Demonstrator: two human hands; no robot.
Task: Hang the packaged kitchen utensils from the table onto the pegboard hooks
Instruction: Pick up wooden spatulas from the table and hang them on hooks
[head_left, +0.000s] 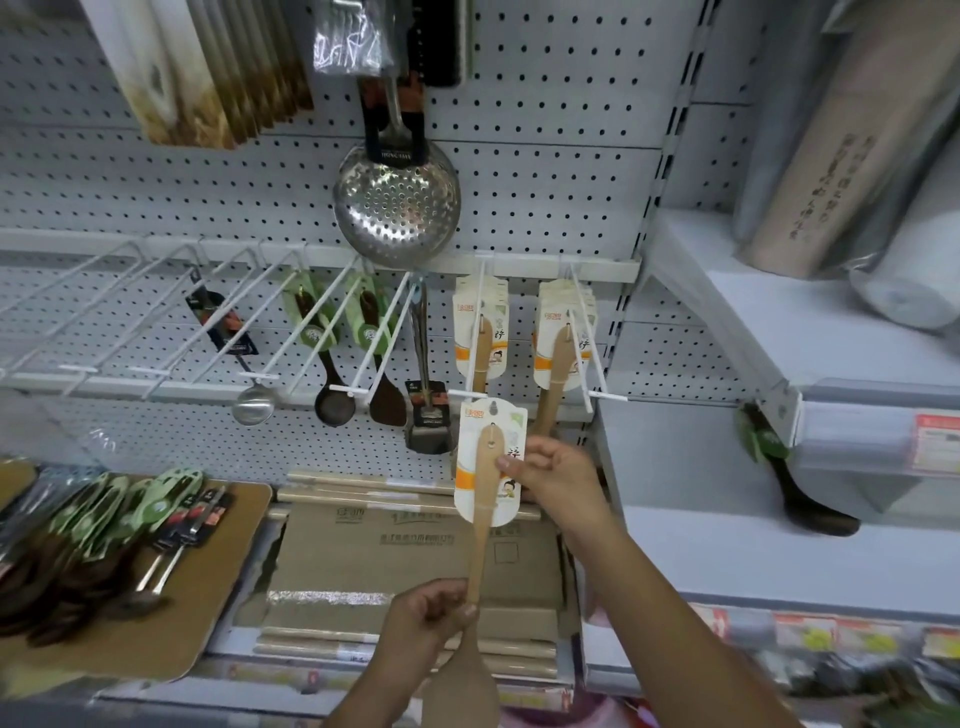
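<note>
I hold a packaged wooden spatula (480, 525) upright just below the front tip of a white pegboard hook (477, 332). My right hand (553, 470) pinches the right edge of its white-and-orange card (491, 462). My left hand (428, 616) grips the wooden handle lower down. The card's hang hole sits near the hook's tip. More of the same spatulas (480, 327) hang on that hook and on the one to its right (563, 338). A pile of packaged utensils (104, 535) lies on the brown table (223, 587) at the left.
A large perforated skimmer (397, 202) hangs above. Dark ladles and spatulas (332, 364) hang on hooks to the left, next to several bare hooks (104, 312). Flattened cardboard boxes (415, 561) lie below my hands. A dark spoon (795, 488) rests on the right shelf.
</note>
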